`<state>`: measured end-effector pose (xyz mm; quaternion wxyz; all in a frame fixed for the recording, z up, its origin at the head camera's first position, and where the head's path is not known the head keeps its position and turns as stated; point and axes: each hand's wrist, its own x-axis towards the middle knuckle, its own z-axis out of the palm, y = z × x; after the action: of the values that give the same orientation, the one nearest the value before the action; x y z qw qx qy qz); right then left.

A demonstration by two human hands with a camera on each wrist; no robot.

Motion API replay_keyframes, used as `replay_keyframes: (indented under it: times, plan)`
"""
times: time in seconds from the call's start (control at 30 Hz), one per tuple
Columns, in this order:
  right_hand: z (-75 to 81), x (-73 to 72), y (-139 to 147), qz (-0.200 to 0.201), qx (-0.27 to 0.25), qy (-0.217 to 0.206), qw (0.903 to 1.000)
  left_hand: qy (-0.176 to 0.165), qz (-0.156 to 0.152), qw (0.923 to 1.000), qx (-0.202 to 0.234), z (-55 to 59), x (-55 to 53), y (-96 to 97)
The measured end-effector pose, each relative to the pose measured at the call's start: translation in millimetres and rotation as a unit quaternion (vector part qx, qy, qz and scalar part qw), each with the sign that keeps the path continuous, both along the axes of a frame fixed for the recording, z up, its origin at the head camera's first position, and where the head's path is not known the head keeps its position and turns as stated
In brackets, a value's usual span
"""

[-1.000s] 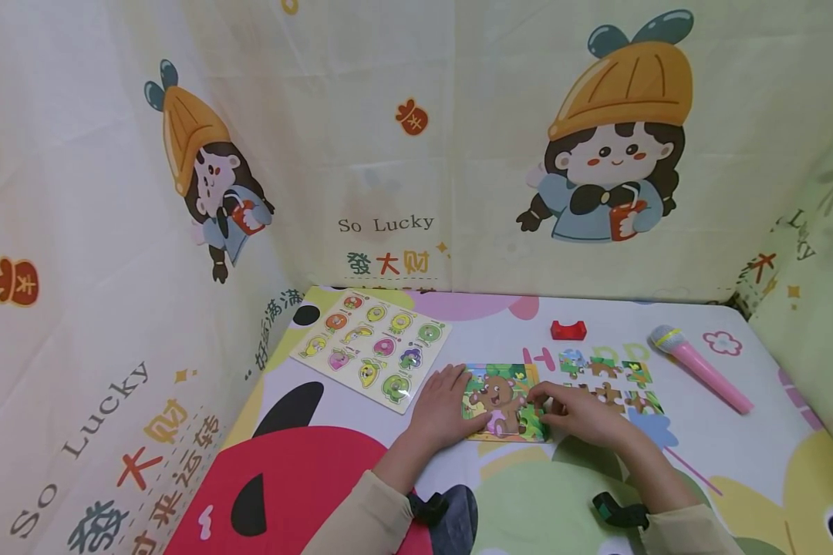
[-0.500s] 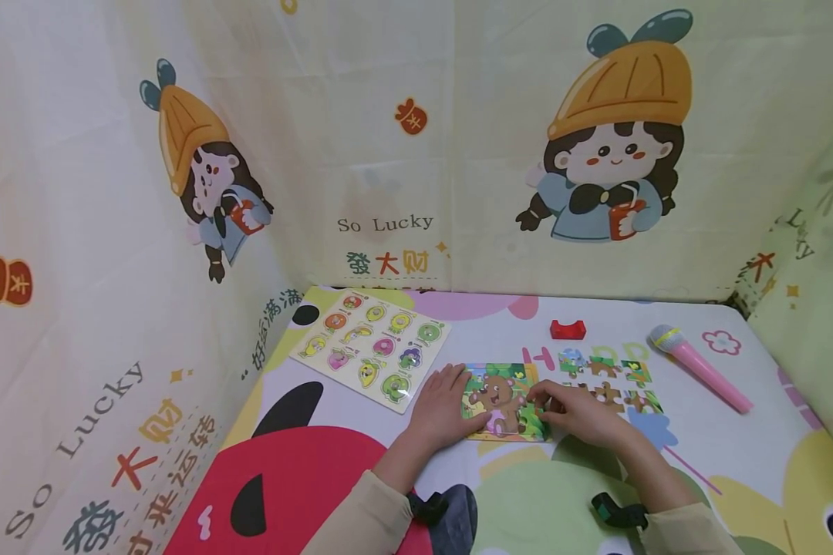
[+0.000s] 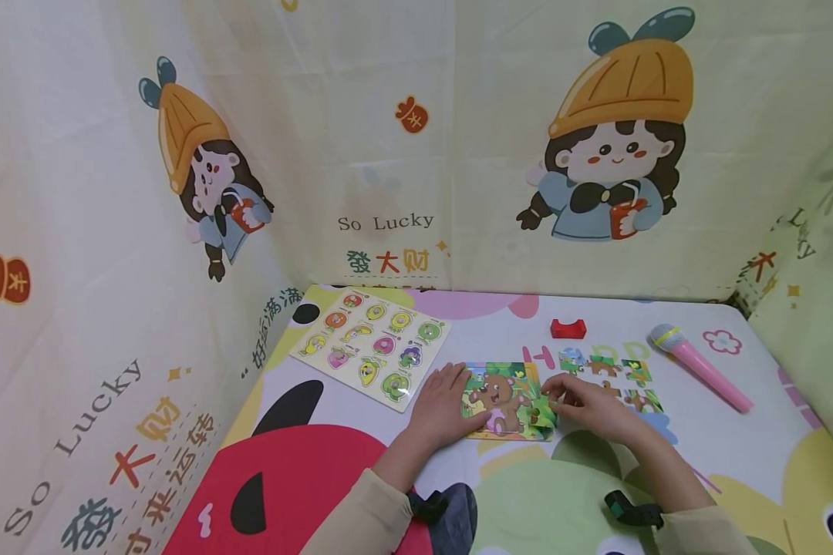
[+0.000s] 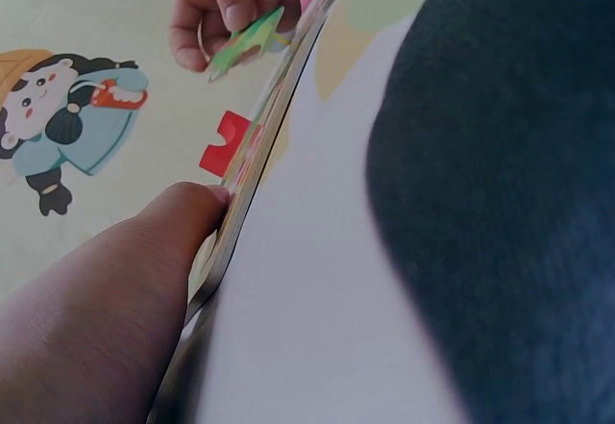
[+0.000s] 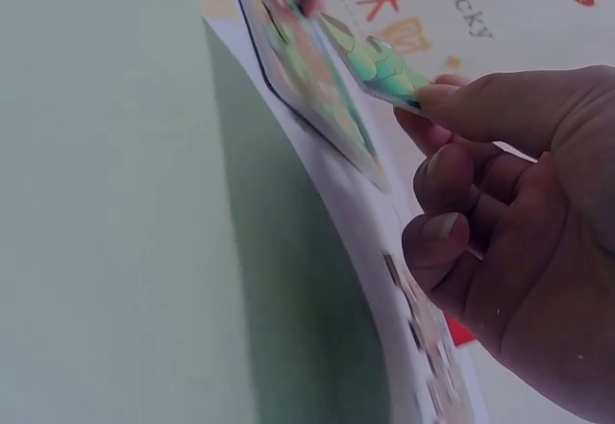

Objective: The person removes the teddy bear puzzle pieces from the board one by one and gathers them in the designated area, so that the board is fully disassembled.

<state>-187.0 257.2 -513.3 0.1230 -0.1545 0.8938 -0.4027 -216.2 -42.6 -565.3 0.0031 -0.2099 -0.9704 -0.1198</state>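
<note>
My left hand (image 3: 440, 408) rests flat on the left side of a bear jigsaw puzzle (image 3: 501, 393), fingers extended and thumb along its near edge. A green jigsaw piece (image 5: 380, 66) is pinched between thumb and forefinger of my right hand (image 3: 590, 408). In the right wrist view the piece is tilted and raised above the puzzle's surface; in the head view it overlaps the puzzle's right side. The left wrist view also shows the held piece (image 4: 245, 47) over the board. Several loose jigsaw pieces (image 3: 602, 365) lie in rows right of the puzzle, partly hidden by my right hand.
A fruit picture board (image 3: 371, 356) lies at the back left. Behind the loose pieces stands a small red notched block (image 3: 568, 330), with a pink toy microphone (image 3: 711, 376) farther right. A printed cloth wall (image 3: 486, 193) rises at the table's back edge.
My right hand has moved slightly right, and the green piece in its fingers has come into view over the puzzle's right side. The left hand has stayed in place.
</note>
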Motion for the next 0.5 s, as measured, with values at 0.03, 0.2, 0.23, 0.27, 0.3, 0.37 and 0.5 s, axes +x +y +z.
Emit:
replay_keyframes:
  times: [0.03,0.2,0.23,0.27,0.3,0.37,0.5]
  plan:
    - [0.3,0.7,3.5,-0.002,0.002,0.005,1.0,0.001,0.0,1.0,0.0,-0.5,-0.2,0.1]
    - [2.9,4.6,23.5,-0.015,0.013,0.019,0.9996,0.007,0.0,1.0,0.0,-2.5,-1.2,-0.1]
    - [3.3,5.4,27.7,-0.019,0.017,0.02,0.9995,0.008,0.0,1.0,0.0,-2.8,-1.3,-0.2]
    - [4.0,6.3,31.7,-0.023,0.017,0.019,0.9994,0.009,0.0,1.0,-0.001,-3.2,-1.5,-0.2]
    - [4.7,7.3,35.7,-0.027,0.018,0.018,0.9993,0.011,-0.001,0.9999,-0.001,-3.6,-1.6,-0.2]
    - [5.6,9.1,43.7,-0.03,0.016,0.019,0.9992,0.013,-0.001,0.9999,-0.001,-4.2,-1.9,-0.3]
    - [6.9,14.1,59.7,-0.038,0.015,0.023,0.9989,0.015,-0.002,0.9999,-0.003,-4.1,-1.8,-0.4]
